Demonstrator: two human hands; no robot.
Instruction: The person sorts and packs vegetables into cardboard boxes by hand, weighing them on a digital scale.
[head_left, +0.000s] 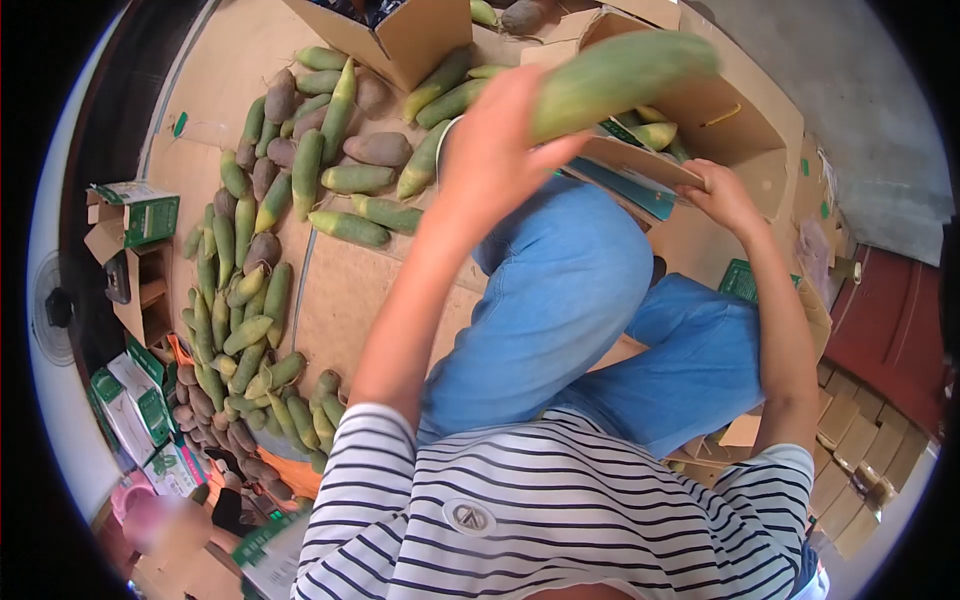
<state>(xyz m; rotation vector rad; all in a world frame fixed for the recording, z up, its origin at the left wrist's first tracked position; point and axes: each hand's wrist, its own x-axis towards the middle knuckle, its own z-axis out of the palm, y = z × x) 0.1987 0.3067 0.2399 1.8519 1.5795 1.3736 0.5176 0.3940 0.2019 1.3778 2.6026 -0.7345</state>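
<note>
A: Please, what does the left hand [495, 145] hold?
B: It is closed around one end of a large green vegetable [625, 82]. The thumb lies along the near side; the fingers go behind, so I cannot tell exactly how they are placed.
A: And where is the other end of this vegetable?
B: It reaches out to the right of that grip, in the air, in front of the open carton [755, 100]. Its outline is a little blurred.
A: Is the right hand [725, 197] open?
B: No, its fingers are bent over the edge of a cardboard flap [640, 160] of this carton. So it grips the flap, to the right of the left grip and nearer to the body.
A: What is between the two hands?
B: The flap, and behind it, inside the carton, some more green vegetables [655, 135]. Nearer to the body than the left grip is a knee in blue trousers [570, 260].
A: And to the left of the left grip?
B: There many green vegetables lie in a loose group, mixed with brownish roots [380, 150], upon a tan floor [350, 290]. Beyond the left grip, farther from the body, stands another carton [430, 40].
</note>
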